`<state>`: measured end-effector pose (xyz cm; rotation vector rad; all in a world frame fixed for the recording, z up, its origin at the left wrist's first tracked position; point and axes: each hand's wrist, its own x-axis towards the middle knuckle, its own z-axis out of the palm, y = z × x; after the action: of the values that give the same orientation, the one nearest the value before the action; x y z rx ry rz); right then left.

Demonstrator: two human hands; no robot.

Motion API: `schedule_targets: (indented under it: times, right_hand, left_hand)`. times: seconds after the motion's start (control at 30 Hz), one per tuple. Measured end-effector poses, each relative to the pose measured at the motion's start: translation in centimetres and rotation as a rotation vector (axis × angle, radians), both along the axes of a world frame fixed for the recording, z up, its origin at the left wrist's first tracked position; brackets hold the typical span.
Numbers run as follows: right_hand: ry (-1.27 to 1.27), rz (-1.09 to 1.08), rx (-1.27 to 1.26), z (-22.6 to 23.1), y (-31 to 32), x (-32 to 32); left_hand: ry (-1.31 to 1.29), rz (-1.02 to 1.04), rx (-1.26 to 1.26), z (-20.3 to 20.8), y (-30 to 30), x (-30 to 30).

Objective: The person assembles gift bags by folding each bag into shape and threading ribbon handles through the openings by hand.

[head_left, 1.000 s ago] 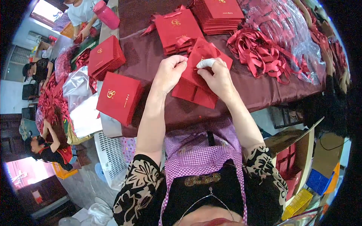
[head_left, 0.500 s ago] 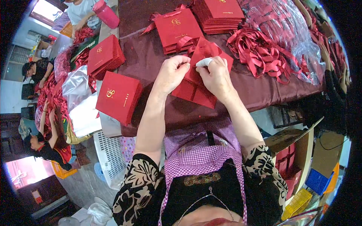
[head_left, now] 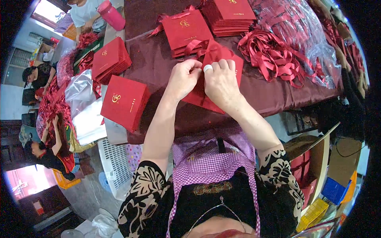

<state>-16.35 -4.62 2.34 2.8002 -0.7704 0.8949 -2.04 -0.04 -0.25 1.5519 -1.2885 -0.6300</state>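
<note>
Possibly at risk of creasing the red bag [head_left: 202,95], on the near side of the bag stack [head_left: 185,31], from tugging too hard with left hand [head_left: 184,78] and right hand [head_left: 221,81], both pinched nearly closed, grip's contents impossible to tell.

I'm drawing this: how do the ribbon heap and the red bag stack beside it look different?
The ribbon heap is loopy and tangled; the bag stack is neat with straight edges. The ribbon heap looks shiny, the bag stack duller with gold printing. Both are red, on the dark tablecloth.
</note>
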Motion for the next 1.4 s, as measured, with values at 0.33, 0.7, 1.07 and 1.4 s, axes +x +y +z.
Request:
schedule_targets:
  times: [0.33,0.7,1.07,1.4]
  right_hand:
    - [0.007,-0.057,0.252,-0.3,-0.8,0.0]
    - [-0.156,0.118,0.433,0.2,-2.2,-2.2]
    - [-0.191,0.157,0.413,-0.9,-3.2,-3.0]
    - [0.143,0.422,0.12,3.3,-5.7,-2.5]
  left_hand:
    - [-0.026,0.023,0.067,0.7,0.1,-0.9]
    - [0.321,-0.215,0.154,1.2,0.4,-0.5]
    - [-0.076,-0.184,0.018,-0.8,-0.5,-0.4]
    - [-0.296,-0.245,-0.248,-0.9,-0.7,-1.0]
